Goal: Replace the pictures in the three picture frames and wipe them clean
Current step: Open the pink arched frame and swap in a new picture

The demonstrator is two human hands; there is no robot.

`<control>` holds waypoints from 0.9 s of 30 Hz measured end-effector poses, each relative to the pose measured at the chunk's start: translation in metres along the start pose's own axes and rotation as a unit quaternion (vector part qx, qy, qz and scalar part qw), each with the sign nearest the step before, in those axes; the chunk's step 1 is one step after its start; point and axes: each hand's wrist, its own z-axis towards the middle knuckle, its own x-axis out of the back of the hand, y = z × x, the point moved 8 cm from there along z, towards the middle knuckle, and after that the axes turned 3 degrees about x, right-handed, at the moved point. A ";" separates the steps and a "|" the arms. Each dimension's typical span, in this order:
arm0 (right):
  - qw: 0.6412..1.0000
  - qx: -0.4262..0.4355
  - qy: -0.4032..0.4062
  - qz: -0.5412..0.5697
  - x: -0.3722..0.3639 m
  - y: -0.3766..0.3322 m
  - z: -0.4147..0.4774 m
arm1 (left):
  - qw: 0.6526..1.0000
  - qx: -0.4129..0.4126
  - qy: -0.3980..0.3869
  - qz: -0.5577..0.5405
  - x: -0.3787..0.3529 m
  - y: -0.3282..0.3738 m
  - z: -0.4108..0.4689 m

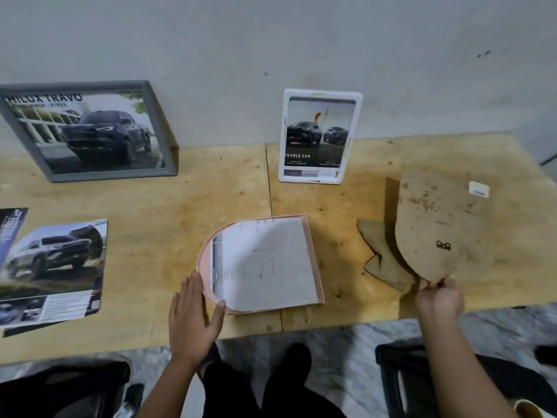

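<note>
Right hand [440, 298]: fingers pinch the rounded near edge of the backing board [434, 224], lifting it tilted off the table [180, 191]; its stand flap [380, 256] hangs below, on or just above the wood. Board looks like thin fibreboard: light, stiff, dusty, probably brittle at the flap hinge, so I'd hold the main panel, not the flap. Left hand [193, 312]: fingers together and flat, thumb spread, pressing on the table against the curved edge of the pink frame [313, 260], which lies face down mid-table with a sheet [265, 260] lying in it, blank side up. Frame looks light and thin-rimmed, likely to slide on the smooth wood; grip by the rim edges, and the glazing, if any, is the fragile part. The sheet is floppy; lift by a corner. Grey frame [90, 131] leans on the wall far left, reads "HILUX TRAVO". White frame [319, 137] stands centre-back, reads "DOUBLE CAB"; smaller print unreadable. Loose truck brochure [54, 267] near left, text too blurred. Small sticker [479, 189] on the table beside the board; a small black mark on the board, illegible.
</note>
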 end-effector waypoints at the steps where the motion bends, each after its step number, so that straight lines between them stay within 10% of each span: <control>1: 1.000 -0.005 0.023 -0.015 0.000 0.003 0.005 | 1.000 0.001 -0.002 -0.001 0.000 0.000 0.000; 9: 0.969 -0.044 0.021 -0.243 -0.013 0.015 -0.007 | 1.000 0.003 -0.010 -0.016 0.002 -0.001 0.002; 16: 0.803 0.183 -0.213 -0.526 -0.075 0.034 -0.082 | 0.999 -0.003 -0.035 -0.015 -0.002 -0.003 0.002; 22: 0.527 0.322 -0.422 -0.664 -0.124 0.113 -0.143 | 0.998 0.005 -0.065 -0.010 -0.002 -0.004 0.002; 27: 0.472 0.329 -0.387 -0.720 -0.125 0.133 -0.150 | 0.996 0.010 -0.086 -0.008 0.001 -0.003 0.002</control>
